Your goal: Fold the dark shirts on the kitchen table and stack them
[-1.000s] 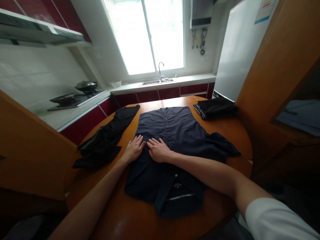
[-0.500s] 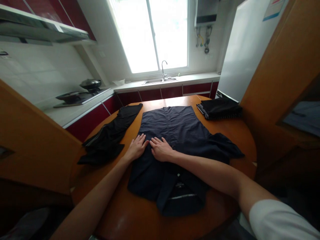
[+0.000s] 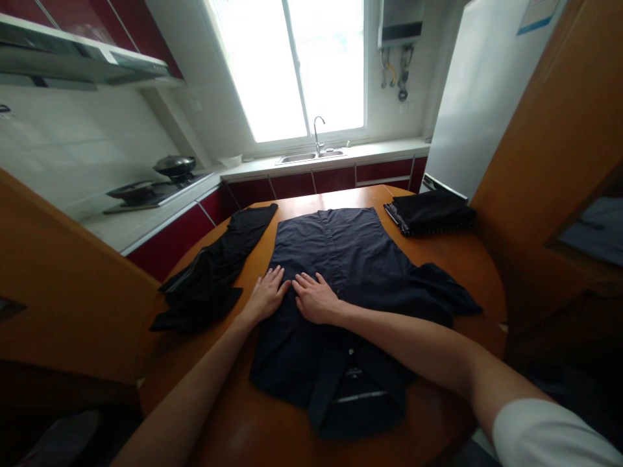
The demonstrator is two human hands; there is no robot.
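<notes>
Navy button-up shirt [image 3: 350,253]: spread front up along the middle of the round wooden bench [image 3: 233,421], collar [image 3: 357,421] toward the person, hem at the far side.
Sleeve [image 3: 445,288]: one reaches out to the right, rumpled; none shows at the left edge, and whether it is tucked in or under I cannot tell.
Left hand [image 3: 267,295]: palm down at the shirt's left edge, fingers a little spread, gripping nothing.
Right hand [image 3: 315,298]: flat on the cloth just beside it, fingers pointing left, also without a grip.
Step in hand: seemingly pressing that left side smooth.
Next move: calls for light, level palms, so the fabric does not drag or bunch.
Black garment [image 3: 209,272]: loosely heaped, left of the shirt.
Folded dark clothes [image 3: 431,213]: stacked at far right.
Beyond: sink [image 3: 296,157] under the window [image 3: 292,71].
</notes>
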